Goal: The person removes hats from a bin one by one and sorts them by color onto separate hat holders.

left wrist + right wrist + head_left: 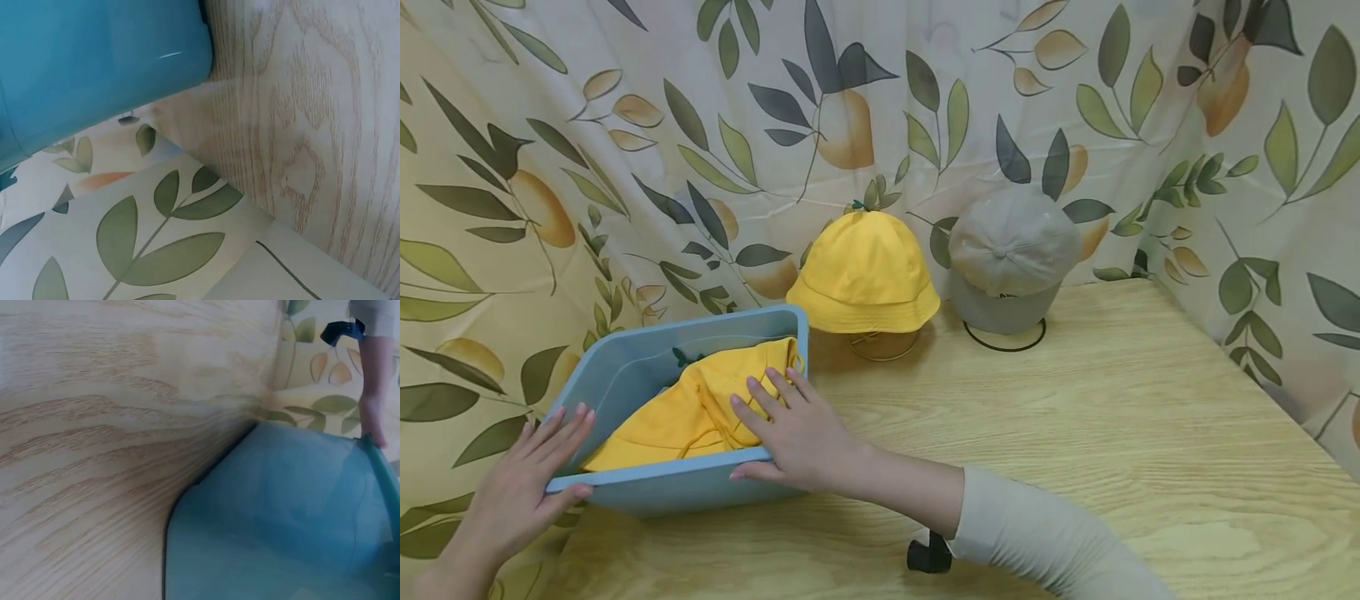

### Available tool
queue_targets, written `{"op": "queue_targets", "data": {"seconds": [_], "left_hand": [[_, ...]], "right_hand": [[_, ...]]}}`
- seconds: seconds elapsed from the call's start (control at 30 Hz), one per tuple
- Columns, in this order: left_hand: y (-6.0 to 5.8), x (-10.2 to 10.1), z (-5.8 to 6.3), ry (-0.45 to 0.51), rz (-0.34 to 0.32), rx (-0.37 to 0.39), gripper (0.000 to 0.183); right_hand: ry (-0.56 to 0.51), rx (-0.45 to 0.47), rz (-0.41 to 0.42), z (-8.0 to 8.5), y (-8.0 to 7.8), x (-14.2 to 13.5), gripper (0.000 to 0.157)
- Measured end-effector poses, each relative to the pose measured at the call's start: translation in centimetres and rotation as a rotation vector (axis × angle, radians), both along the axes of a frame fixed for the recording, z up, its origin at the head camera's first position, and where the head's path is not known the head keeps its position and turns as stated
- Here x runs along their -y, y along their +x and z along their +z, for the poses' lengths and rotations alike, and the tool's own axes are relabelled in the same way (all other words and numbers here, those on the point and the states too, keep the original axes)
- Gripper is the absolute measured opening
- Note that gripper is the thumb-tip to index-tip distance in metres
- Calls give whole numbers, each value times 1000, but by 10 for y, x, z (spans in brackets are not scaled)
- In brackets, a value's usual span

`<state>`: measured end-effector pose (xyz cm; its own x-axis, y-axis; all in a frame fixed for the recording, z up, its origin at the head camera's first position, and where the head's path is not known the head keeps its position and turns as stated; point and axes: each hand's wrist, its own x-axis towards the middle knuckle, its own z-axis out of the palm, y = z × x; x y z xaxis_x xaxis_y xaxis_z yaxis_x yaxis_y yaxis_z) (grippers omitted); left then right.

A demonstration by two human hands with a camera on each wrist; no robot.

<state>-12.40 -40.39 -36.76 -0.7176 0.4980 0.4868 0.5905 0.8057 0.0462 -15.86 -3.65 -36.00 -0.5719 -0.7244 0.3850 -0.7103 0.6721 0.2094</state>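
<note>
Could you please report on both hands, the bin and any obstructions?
Left hand at near-left corner of bin. Right hand at near-right corner, fingers over yellow hat inside. No obstruction visible.

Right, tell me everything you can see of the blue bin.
The blue bin is an open-topped tub, plastic by its look, with rounded corners, smooth outer walls and a thick rim. It is at the left end of the table, near the leaf-patterned curtain; whether it lies fully flat is unclear. A yellow hat with cords fills part of it. The left grip is at its near left corner; the right grip spreads over the near rim, thumb outside.
</note>
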Motion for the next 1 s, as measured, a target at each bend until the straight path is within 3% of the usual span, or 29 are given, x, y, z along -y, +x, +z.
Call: {"op": "queue_targets", "data": {"seconds": [0.37, 0.67, 1.0], "left_hand": [[2, -11, 0, 8, -12, -67, 78], [0, -20, 1, -3, -33, -79, 76], [-1, -31, -1, -14, -40, -104, 75]], "right_hand": [[-56, -25, 27, -5, -2, -10, 79], [-140, -74, 61, -7, -1, -20, 78], [-162, -59, 62, -7, 4, -31, 78]]}}
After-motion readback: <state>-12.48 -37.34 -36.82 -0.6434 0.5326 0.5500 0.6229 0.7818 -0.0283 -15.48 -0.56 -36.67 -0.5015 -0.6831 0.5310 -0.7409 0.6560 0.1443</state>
